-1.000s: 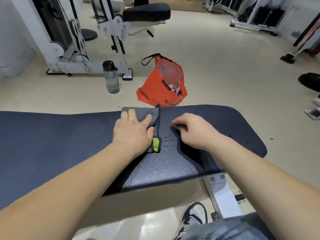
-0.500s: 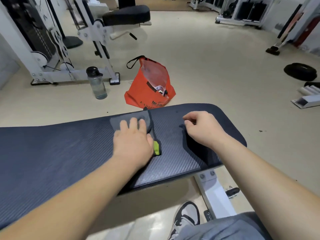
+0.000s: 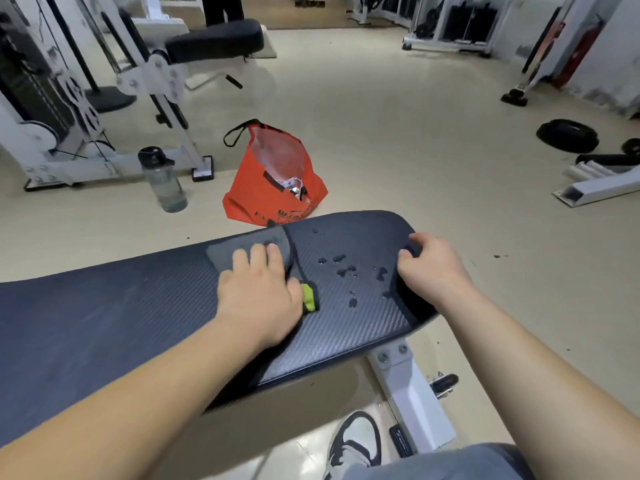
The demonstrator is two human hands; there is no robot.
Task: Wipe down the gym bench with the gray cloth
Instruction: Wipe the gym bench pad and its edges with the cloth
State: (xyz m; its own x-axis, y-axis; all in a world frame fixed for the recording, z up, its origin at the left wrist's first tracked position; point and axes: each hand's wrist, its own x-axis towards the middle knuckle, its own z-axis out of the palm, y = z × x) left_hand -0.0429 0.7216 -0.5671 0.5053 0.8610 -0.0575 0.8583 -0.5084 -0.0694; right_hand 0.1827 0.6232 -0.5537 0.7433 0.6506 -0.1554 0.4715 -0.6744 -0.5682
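Observation:
The dark blue padded gym bench (image 3: 104, 323) runs across the view from the left to a rounded right end. My left hand (image 3: 259, 296) presses flat on the gray cloth (image 3: 239, 247), which has a yellow-green tag (image 3: 308, 296) at its right edge. Several water droplets (image 3: 346, 271) lie on the pad just right of the cloth. My right hand (image 3: 429, 268) grips the bench's rounded right end, fingers curled over the edge.
An orange bag (image 3: 270, 188) and a water bottle (image 3: 162, 180) stand on the floor behind the bench. A white weight machine (image 3: 86, 109) is at the back left. The bench's white leg (image 3: 412, 393) and my shoe (image 3: 356, 441) are below. A weight plate (image 3: 568, 135) lies far right.
My right hand has slid right from the middle of the pad to the bench's end, which uncovered the droplets. My left hand stays on the cloth.

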